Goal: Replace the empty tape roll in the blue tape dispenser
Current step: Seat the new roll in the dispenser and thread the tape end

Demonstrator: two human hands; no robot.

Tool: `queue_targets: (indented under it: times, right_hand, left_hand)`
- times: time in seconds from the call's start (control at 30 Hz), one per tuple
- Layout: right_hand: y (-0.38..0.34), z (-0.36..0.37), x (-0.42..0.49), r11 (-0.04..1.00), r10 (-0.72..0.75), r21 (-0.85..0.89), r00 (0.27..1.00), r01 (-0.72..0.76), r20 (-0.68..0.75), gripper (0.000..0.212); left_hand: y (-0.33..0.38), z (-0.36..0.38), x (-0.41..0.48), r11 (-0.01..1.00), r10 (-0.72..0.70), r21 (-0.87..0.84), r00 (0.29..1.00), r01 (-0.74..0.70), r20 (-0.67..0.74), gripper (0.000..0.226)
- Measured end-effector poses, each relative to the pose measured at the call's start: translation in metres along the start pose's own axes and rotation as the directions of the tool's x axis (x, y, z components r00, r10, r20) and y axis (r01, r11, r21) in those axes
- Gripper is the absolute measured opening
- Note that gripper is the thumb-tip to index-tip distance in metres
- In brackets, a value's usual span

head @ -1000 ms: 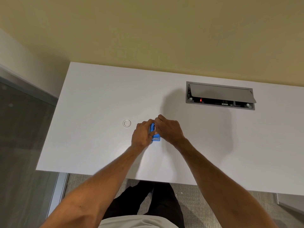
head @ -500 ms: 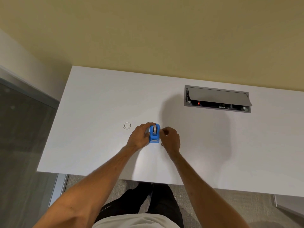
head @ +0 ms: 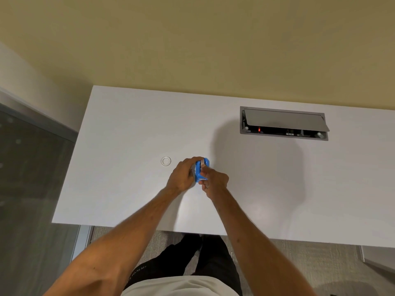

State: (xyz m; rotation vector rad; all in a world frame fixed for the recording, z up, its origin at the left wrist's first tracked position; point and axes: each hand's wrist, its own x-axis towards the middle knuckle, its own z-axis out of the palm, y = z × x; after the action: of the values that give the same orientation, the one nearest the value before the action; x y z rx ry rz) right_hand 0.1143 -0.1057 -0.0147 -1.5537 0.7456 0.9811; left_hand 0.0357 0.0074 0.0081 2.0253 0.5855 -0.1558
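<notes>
The blue tape dispenser point(head: 200, 175) stands on the white desk point(head: 128, 135) near its front middle. A white tape roll point(head: 201, 162) sits in its top. My left hand point(head: 181, 176) wraps around the dispenser's left side and holds it. My right hand point(head: 214, 181) is at the dispenser's right side, with thumb and forefinger pinched on the tape at the top of the roll. A small clear empty roll ring point(head: 165, 161) lies flat on the desk just left of my left hand.
A grey cable box point(head: 283, 123) with its lid tipped open is set into the desk at the back right. The desk's front edge is close below my forearms. A glass panel borders the desk on the left.
My right hand drew back from the dispenser, then came back with its fingertips on the roll. The left hand kept hold of the dispenser in about the same spot.
</notes>
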Motion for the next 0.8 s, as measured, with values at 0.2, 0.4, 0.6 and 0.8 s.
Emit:
queue_targets:
  times: [0.2, 0.4, 0.6, 0.8]
  right_hand:
    - [-0.002, 0.002, -0.001, 0.996, 0.032, 0.084, 0.999, -0.030, -0.016, 0.040]
    - [-0.003, 0.004, -0.002, 0.996, 0.029, 0.086, 0.999, -0.027, -0.023, 0.038]
    - [0.000, 0.008, -0.001, 0.995, 0.025, 0.098, 0.998, -0.020, -0.053, 0.025]
    - [0.009, 0.006, 0.004, 0.998, -0.032, 0.052, 0.998, 0.035, -0.062, 0.015]
  left_hand:
    - [0.000, 0.001, -0.002, 1.000, -0.020, 0.014, 0.999, 0.019, 0.030, 0.086]
    - [0.001, 0.002, -0.004, 1.000, -0.025, 0.002, 1.000, 0.025, 0.014, 0.087]
    - [-0.028, 0.013, 0.004, 0.995, -0.035, 0.095, 0.997, 0.029, 0.066, 0.080]
    - [-0.034, 0.022, 0.006, 0.965, 0.006, 0.264, 1.000, 0.001, -0.023, 0.086]
